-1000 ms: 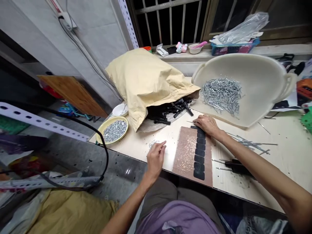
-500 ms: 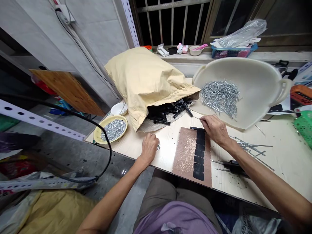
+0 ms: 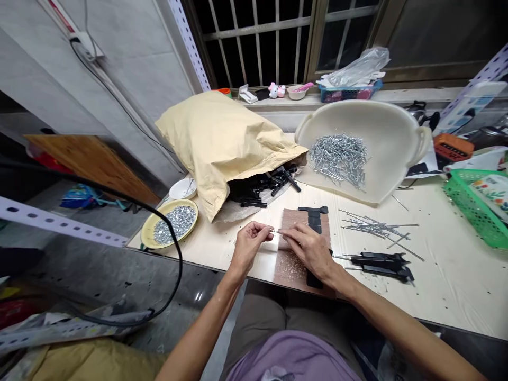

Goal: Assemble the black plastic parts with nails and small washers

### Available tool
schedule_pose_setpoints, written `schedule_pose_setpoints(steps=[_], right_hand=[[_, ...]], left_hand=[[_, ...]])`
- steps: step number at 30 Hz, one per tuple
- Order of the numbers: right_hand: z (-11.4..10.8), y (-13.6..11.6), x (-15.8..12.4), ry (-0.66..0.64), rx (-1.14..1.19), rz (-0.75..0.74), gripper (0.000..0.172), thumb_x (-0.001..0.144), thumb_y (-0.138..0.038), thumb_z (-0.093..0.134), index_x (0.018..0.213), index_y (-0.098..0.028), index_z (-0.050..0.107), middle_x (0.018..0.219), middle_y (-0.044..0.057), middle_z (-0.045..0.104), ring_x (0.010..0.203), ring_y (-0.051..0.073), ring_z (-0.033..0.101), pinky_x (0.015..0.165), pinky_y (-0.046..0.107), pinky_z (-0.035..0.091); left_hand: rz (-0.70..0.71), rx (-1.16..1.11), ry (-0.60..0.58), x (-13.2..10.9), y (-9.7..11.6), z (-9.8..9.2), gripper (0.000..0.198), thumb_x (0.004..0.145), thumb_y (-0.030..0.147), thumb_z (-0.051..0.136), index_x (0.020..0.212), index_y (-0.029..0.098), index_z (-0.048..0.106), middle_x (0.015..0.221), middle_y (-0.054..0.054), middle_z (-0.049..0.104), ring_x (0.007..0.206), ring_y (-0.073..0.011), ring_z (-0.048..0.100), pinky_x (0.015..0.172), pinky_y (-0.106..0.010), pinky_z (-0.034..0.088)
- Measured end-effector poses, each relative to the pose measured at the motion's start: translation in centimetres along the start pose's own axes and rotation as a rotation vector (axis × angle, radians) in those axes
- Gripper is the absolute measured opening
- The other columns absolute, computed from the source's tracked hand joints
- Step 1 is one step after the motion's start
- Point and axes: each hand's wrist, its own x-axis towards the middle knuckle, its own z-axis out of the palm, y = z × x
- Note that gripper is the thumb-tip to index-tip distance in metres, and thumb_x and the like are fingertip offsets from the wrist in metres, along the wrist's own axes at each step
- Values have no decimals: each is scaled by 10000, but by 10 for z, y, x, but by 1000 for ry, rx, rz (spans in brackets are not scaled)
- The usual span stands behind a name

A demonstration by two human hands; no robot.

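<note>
Thumb and forefinger of my left hand (image 3: 249, 246) are pinched at one end of a thin metal rod (image 3: 277, 231); any small piece between these fingertips is too small to make out. Over the brown board, my right hand (image 3: 311, 251) grips the rod's other end. Black plastic parts with flat square heads (image 3: 315, 221) lie in a row on the board (image 3: 286, 264), partly covered by my right hand. To the right are loose metal rods (image 3: 375, 226) and black parts with rods sticking out (image 3: 381, 264).
A yellow plate (image 3: 148, 235) of small silvery pieces and a white bowl (image 3: 177, 189) stand left. Behind, a beige sack (image 3: 222, 140) spills black parts beside a large white basin (image 3: 392, 153) of metal rods. A green basket (image 3: 468, 203) is far right; a black cable (image 3: 179, 259) loops at left.
My right hand has come left and nearer with the rod. My left hand has risen from the small silvery pile on the table to meet it. The view has shifted right.
</note>
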Motion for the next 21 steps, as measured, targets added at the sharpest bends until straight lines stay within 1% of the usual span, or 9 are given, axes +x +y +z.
schedule_pose_setpoints(steps=[2,4,7,12,17,21], right_hand=[[-2,-1,-1,1,-40,16,270,932,-253,440,1124,-247,631,862,44,593,807,157,576,721,271,485],[-4,0,-2,3,-68,20,271,933,-255,439,1124,-247,631,867,45,590,818,158,572,728,268,477],[-6,2,-5,4,-88,23,274,934,-253,435,1127,-246,629,858,45,581,816,155,565,714,257,469],[-4,5,-9,20,-129,30,258,939,-268,425,1084,-235,635,840,42,588,802,154,566,689,254,452],[-5,5,-11,40,-162,53,220,940,-261,416,981,-206,626,895,53,626,836,167,580,711,274,446],[-10,2,-13,52,-237,41,234,951,-254,391,950,-206,619,875,58,630,835,169,568,709,274,426]], left_hand=[[7,-48,-2,-3,3,6,217,743,323,674,811,121,633,775,-35,646,686,-117,607,714,-274,506],[17,-50,1,-4,4,9,209,738,317,683,795,120,637,740,-29,646,677,-114,608,707,-264,507],[29,-25,1,-4,3,11,199,733,312,691,769,124,636,693,-18,642,661,-112,607,696,-255,507],[50,8,-21,-4,3,14,200,714,309,710,773,131,641,706,-10,644,659,-112,617,687,-249,507],[-24,2,-35,-2,5,15,292,675,329,738,890,139,684,788,-30,683,646,-133,643,686,-278,523],[-47,72,-49,0,2,15,280,675,338,737,857,127,709,693,-37,685,635,-150,650,665,-265,515]])
